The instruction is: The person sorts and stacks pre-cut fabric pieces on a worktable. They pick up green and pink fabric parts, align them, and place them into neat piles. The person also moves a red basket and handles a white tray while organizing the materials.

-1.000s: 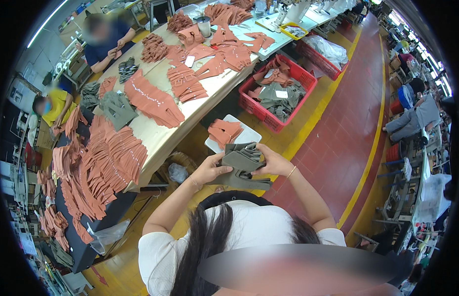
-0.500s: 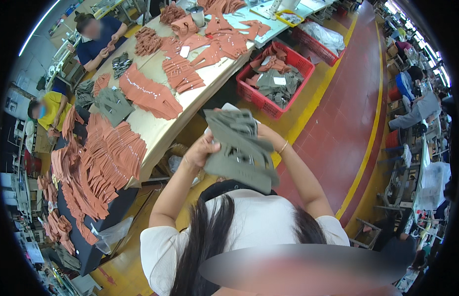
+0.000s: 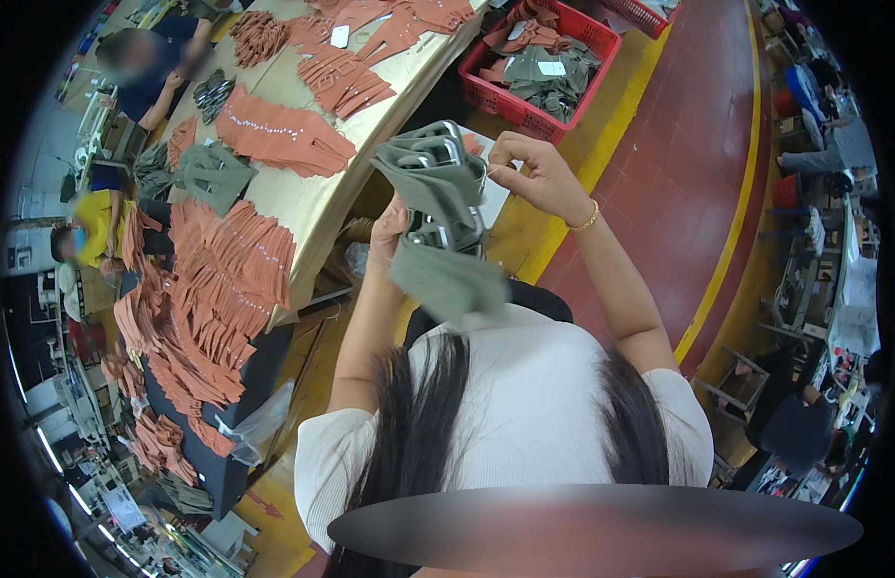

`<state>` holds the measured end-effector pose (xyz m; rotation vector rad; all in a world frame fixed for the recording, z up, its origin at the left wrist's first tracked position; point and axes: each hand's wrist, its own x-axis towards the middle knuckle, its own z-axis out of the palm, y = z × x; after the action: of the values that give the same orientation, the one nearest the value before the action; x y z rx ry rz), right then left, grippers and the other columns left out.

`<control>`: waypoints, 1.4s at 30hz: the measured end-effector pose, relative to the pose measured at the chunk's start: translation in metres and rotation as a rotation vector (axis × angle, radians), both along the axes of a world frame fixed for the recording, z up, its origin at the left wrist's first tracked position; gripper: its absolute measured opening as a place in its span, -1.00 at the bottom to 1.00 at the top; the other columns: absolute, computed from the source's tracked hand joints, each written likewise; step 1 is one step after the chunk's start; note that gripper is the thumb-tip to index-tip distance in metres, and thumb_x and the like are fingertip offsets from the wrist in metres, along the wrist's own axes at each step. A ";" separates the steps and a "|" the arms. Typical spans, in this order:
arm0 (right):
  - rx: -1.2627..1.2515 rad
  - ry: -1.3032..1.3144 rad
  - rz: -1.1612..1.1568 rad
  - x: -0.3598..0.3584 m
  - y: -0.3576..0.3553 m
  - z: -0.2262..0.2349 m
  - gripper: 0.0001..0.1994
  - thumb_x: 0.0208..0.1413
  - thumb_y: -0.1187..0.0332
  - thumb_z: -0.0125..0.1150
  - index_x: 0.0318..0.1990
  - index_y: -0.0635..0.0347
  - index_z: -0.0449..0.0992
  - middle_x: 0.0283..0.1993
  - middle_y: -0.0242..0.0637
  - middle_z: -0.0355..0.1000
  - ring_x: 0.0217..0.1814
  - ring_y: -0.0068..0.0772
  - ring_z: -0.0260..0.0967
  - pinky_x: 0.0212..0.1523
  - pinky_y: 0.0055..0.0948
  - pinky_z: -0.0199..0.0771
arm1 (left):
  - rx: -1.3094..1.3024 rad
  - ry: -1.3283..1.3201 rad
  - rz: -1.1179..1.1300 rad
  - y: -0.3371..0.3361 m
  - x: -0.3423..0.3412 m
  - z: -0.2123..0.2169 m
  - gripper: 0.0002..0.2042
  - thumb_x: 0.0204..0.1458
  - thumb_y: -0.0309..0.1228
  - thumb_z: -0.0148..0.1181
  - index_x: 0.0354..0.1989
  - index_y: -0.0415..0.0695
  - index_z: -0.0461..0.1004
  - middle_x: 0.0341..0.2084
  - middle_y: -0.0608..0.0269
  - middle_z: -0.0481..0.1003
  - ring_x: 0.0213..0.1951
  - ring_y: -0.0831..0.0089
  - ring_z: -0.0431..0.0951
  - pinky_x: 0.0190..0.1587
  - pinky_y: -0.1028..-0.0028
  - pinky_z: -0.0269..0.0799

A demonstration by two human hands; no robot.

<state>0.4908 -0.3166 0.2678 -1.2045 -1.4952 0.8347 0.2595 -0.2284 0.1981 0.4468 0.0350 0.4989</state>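
We've got our left hand point(image 3: 389, 226) clamped under the floppy grey fabric stack point(image 3: 438, 207), right hand point(image 3: 529, 173) fingers pinching its top edge; light, limp, best gripped at edges.

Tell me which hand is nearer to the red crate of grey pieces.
Right. The right hand is raised just below the red crate in the picture, pinching at the grey fabric stack. The left hand grips that stack lower down, farther from the crate.
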 end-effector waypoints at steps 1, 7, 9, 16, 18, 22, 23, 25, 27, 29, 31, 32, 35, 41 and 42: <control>-0.012 0.036 0.017 -0.003 0.001 0.000 -0.80 0.08 0.38 0.19 -0.48 0.27 0.35 -0.41 -0.37 0.30 -0.34 -0.56 0.21 -0.27 -0.50 0.25 | -0.012 -0.005 0.004 0.000 0.001 -0.001 -0.33 -0.09 -0.46 0.29 0.25 -0.13 0.15 0.08 0.11 0.35 0.05 0.24 0.44 0.08 0.21 0.42; -0.021 0.106 0.078 -0.024 -0.020 0.004 -0.77 0.09 0.35 0.18 -0.52 0.27 0.37 -0.36 -0.34 0.35 -0.27 -0.54 0.27 -0.19 -0.52 0.28 | -0.082 0.003 0.075 0.008 -0.002 0.001 -0.33 -0.09 -0.45 0.30 0.24 -0.13 0.15 0.07 0.11 0.36 0.05 0.25 0.45 0.07 0.22 0.43; -0.037 0.070 0.041 -0.028 -0.028 0.001 -0.76 0.10 0.34 0.17 -0.54 0.27 0.39 -0.31 -0.32 0.39 -0.21 -0.49 0.33 -0.11 -0.51 0.29 | -0.094 0.007 0.090 0.012 -0.004 0.001 -0.33 -0.09 -0.45 0.30 0.24 -0.13 0.15 0.07 0.11 0.36 0.05 0.26 0.45 0.07 0.22 0.43; -0.072 0.833 0.022 -0.041 -0.013 -0.032 -0.65 0.17 0.26 0.02 -0.64 0.19 0.30 -0.49 -0.35 0.34 -0.39 -0.44 0.33 0.12 -0.23 0.30 | -0.123 0.030 0.090 0.003 0.004 0.003 -0.34 -0.09 -0.44 0.30 0.24 -0.14 0.16 0.06 0.12 0.36 0.04 0.27 0.45 0.07 0.23 0.43; -0.206 0.997 0.060 -0.036 -0.020 -0.035 -0.62 0.19 0.23 -0.04 -0.68 0.14 0.26 -0.66 -0.39 0.25 -0.55 -0.48 0.25 0.15 -0.15 0.29 | -0.140 0.040 0.087 -0.004 0.005 0.004 -0.34 -0.09 -0.44 0.30 0.24 -0.14 0.16 0.06 0.12 0.37 0.04 0.27 0.45 0.07 0.23 0.43; -0.197 1.182 0.053 -0.023 -0.038 -0.030 -0.51 0.28 0.09 -0.23 -0.64 0.17 0.35 -0.84 -0.62 -0.14 -0.81 -0.65 -0.12 -0.12 -0.39 0.39 | -0.162 0.068 0.103 -0.012 -0.001 0.009 -0.34 -0.09 -0.43 0.30 0.23 -0.15 0.16 0.06 0.12 0.37 0.04 0.28 0.45 0.06 0.24 0.43; -0.132 1.209 0.089 -0.022 -0.040 -0.028 -0.45 0.29 0.01 -0.31 -0.57 0.20 0.43 -0.84 -0.64 -0.16 -0.82 -0.67 -0.19 -0.29 -0.45 0.38 | -0.165 0.073 0.108 -0.012 -0.004 0.010 -0.34 -0.09 -0.43 0.30 0.23 -0.15 0.16 0.05 0.12 0.37 0.04 0.28 0.46 0.06 0.24 0.43; -0.119 1.271 0.123 -0.018 -0.044 -0.021 -0.43 0.29 -0.01 -0.34 -0.55 0.20 0.46 -0.85 -0.66 -0.19 -0.83 -0.68 -0.21 -0.38 -0.48 0.35 | -0.176 0.087 0.114 -0.009 -0.003 0.012 -0.34 -0.08 -0.43 0.30 0.23 -0.15 0.16 0.05 0.12 0.37 0.03 0.28 0.46 0.06 0.24 0.44; -0.130 1.252 0.188 -0.018 -0.048 -0.015 -0.50 0.28 0.03 -0.19 -0.51 0.23 0.48 -0.78 -0.59 0.02 -0.76 -0.70 -0.08 -0.54 -0.54 0.21 | -0.169 0.092 0.118 -0.008 -0.007 0.015 -0.34 -0.08 -0.43 0.30 0.23 -0.15 0.16 0.05 0.12 0.37 0.03 0.29 0.46 0.06 0.25 0.44; -0.229 0.566 0.034 -0.019 -0.049 -0.010 -0.55 0.21 0.03 -0.05 -0.49 0.26 0.46 -0.64 -0.48 0.16 -0.66 -0.65 0.05 -0.50 -0.58 0.19 | -0.183 0.104 0.116 -0.004 -0.004 0.015 -0.35 -0.08 -0.43 0.30 0.23 -0.16 0.17 0.05 0.12 0.38 0.03 0.29 0.46 0.06 0.25 0.44; -0.197 0.029 -0.016 -0.016 -0.051 -0.005 -0.64 0.11 0.11 0.14 -0.45 0.30 0.46 -0.35 -0.34 0.30 -0.46 -0.59 0.21 -0.42 -0.58 0.20 | -0.177 0.100 0.117 -0.004 -0.004 0.015 -0.35 -0.08 -0.42 0.30 0.23 -0.16 0.17 0.05 0.12 0.38 0.03 0.29 0.46 0.06 0.25 0.44; -0.139 -0.009 -0.038 -0.013 -0.052 -0.004 -0.65 0.13 0.13 0.10 -0.46 0.30 0.45 -0.36 -0.33 0.30 -0.47 -0.59 0.21 -0.38 -0.56 0.23 | -0.177 0.099 0.112 -0.002 -0.003 0.015 -0.35 -0.08 -0.42 0.30 0.23 -0.16 0.17 0.05 0.12 0.38 0.03 0.29 0.46 0.06 0.26 0.44; -0.061 0.228 -0.020 -0.005 -0.056 -0.005 -0.69 0.17 0.21 -0.02 -0.44 0.29 0.45 -0.41 -0.31 0.28 -0.50 -0.60 0.20 -0.26 -0.48 0.31 | -0.169 0.106 0.101 0.005 0.002 0.014 -0.35 -0.08 -0.42 0.30 0.23 -0.16 0.17 0.04 0.12 0.38 0.02 0.30 0.46 0.05 0.26 0.44; 0.122 1.595 0.367 -0.029 -0.040 -0.027 -0.72 0.23 0.37 -0.21 -0.09 0.34 0.41 -0.29 -0.20 0.36 -0.39 -0.57 0.36 0.03 -0.24 0.43 | -0.166 0.119 0.086 0.013 0.005 0.014 -0.35 -0.08 -0.41 0.31 0.22 -0.17 0.17 0.04 0.13 0.39 0.02 0.31 0.47 0.05 0.27 0.44; 0.105 1.717 0.308 -0.036 -0.035 -0.029 -0.71 0.24 0.39 -0.22 -0.02 0.33 0.38 -0.15 -0.18 0.34 -0.27 -0.50 0.38 0.06 -0.25 0.43 | -0.171 0.120 0.088 0.013 0.004 0.014 -0.35 -0.08 -0.41 0.31 0.22 -0.17 0.17 0.03 0.13 0.39 0.02 0.31 0.47 0.05 0.27 0.45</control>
<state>0.4544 -0.3516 0.2390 0.1018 -0.2240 1.3831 0.2631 -0.2154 0.2122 0.3082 0.2117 0.5507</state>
